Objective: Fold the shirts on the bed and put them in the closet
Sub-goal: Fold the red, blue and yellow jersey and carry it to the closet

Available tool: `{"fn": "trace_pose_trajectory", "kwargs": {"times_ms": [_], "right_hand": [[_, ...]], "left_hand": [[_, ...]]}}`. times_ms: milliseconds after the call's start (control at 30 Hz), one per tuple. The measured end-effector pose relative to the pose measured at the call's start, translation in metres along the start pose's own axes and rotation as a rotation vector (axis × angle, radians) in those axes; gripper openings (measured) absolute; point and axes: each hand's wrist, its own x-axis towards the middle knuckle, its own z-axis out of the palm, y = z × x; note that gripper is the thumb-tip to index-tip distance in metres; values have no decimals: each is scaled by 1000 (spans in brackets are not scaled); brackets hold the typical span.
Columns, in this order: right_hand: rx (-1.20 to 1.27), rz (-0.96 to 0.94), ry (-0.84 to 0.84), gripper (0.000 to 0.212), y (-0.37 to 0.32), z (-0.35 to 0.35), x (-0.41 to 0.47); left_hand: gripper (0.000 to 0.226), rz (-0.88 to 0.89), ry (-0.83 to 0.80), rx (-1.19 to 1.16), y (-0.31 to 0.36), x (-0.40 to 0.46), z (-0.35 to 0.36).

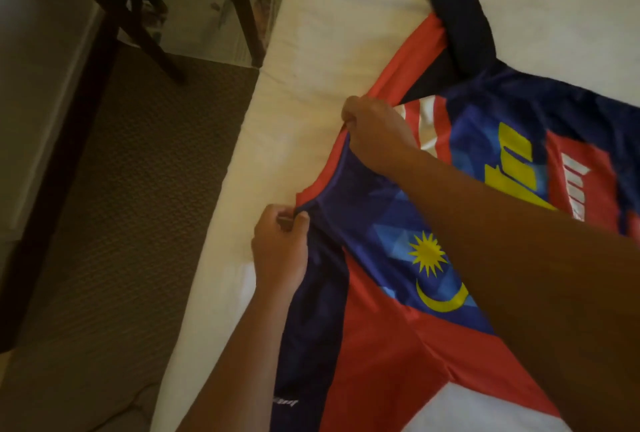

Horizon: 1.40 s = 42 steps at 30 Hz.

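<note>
Left hand: the left hand (280,251) pinches the navy collar edge of the shirt (398,223) between thumb and curled fingers, at the near shoulder.
Right hand: the right hand (375,135) is clenched on the red shoulder edge of the same shirt, farther up the bed from the left hand; its forearm crosses over the printed front.
Between the hands: the neckline runs taut from 1 grip to the other, red trim outside, navy inside.
Shirt: a red-and-navy jersey lying spread on the bed, with a yellow star and crescent on a blue panel just right of the left hand, yellow lettering and red-and-white stripes beyond the right hand.
Sleeve: 1 dark navy sleeve (460,23) lies bunched on the sheet past the right hand, toward the top of the frame.
Bed: the white sheet (311,50) shows left of both hands and beyond the shirt, wrinkled near the mattress edge.
Floor side: left of the bed edge, brown patterned carpet (138,189); farther off, the dark legs of a chair (145,26).
</note>
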Motion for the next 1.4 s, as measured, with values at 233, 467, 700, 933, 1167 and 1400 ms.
{"fn": "trace_pose_trajectory", "kwargs": {"times_ms": [233, 467, 700, 933, 1167, 1400], "right_hand": [[338, 91, -17, 34, 0, -6, -27], [298, 245, 68, 19, 24, 18, -166], [362, 782, -25, 27, 13, 43, -338], [639, 936, -344, 24, -30, 68, -402], [873, 871, -535, 16, -10, 60, -412], [577, 666, -427, 5, 50, 44, -439]], "left_hand": [[41, -145, -106, -37, -6, -8, -15], [27, -127, -103, 74, -15, -30, -34], [37, -91, -141, 379, -51, -104, -54], [23, -104, -294, 565, -100, -151, -83], [13, -239, -48, 343, -133, -180, -102], [25, -84, 184, 772, -117, -207, -76]]}}
